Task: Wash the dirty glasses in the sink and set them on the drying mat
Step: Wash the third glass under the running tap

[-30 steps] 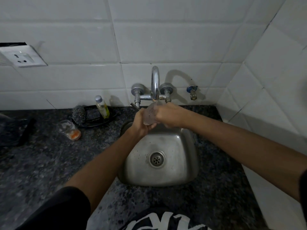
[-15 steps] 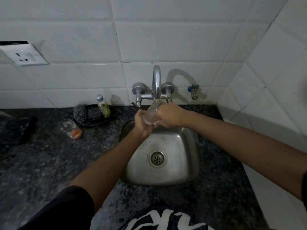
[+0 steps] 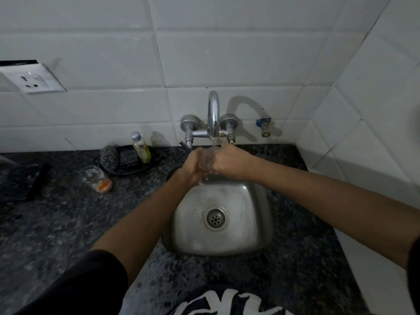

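A clear glass (image 3: pixel 208 160) is held under the running faucet (image 3: pixel 213 114), above the back of the steel sink (image 3: pixel 247 226). My left hand (image 3: pixel 193 167) grips the glass from the left and my right hand (image 3: pixel 231 161) grips it from the right, so most of it is hidden. Water runs over the glass and my fingers. A second dirty glass (image 3: pixel 96 178) with orange residue lies tilted on the dark counter left of the sink. A dark mat (image 3: pixel 16 180) lies at the far left edge.
A black tray (image 3: pixel 131 164) behind the dirty glass carries a scrubber (image 3: pixel 109 155) and a small soap bottle (image 3: pixel 141 147). A wall socket (image 3: pixel 34 78) sits at upper left. A small valve (image 3: pixel 263 127) sticks out right of the faucet. White tiled walls close the back and right.
My hands have closed tighter around the glass and turned it under the water stream. The dirty glass on the counter has not moved.
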